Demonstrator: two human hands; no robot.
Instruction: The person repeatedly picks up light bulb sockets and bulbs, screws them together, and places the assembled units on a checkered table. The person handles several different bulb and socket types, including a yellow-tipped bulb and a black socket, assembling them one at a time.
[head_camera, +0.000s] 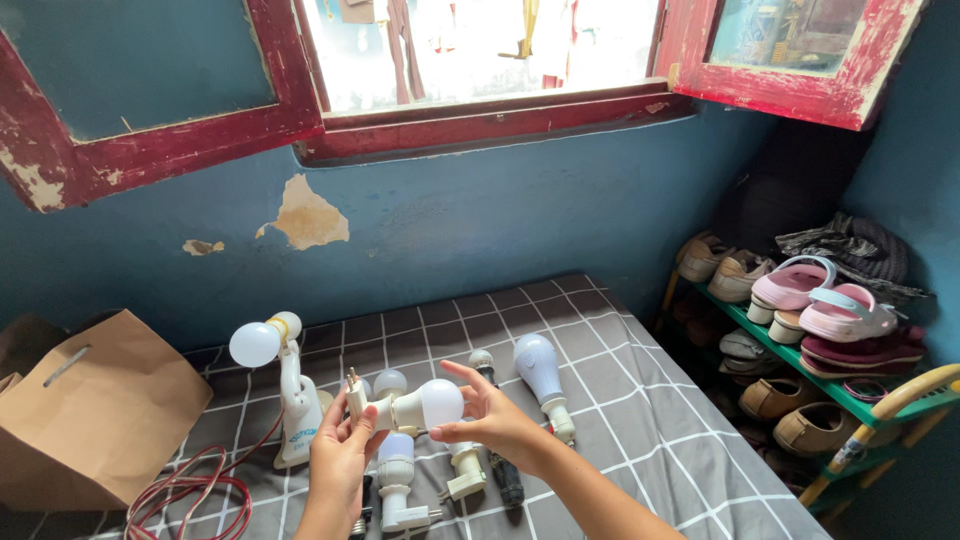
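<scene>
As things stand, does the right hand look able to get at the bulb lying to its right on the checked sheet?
Probably yes: the right hand touches only the held bulb, and nothing lies between it and the lying bulb close beside it.

Grey bedsheet with a white grid (640, 400) spread across the middle. Left of the sheet, crumpled brown paper bag (95, 410), with coiled red cable (190, 495) just beside it. Right of the sheet, green shoe rack (800, 370) loaded with pink sandals (825, 300). Above the sheet, red-framed wooden window (480, 110) in a peeling blue wall (480, 220).
</scene>
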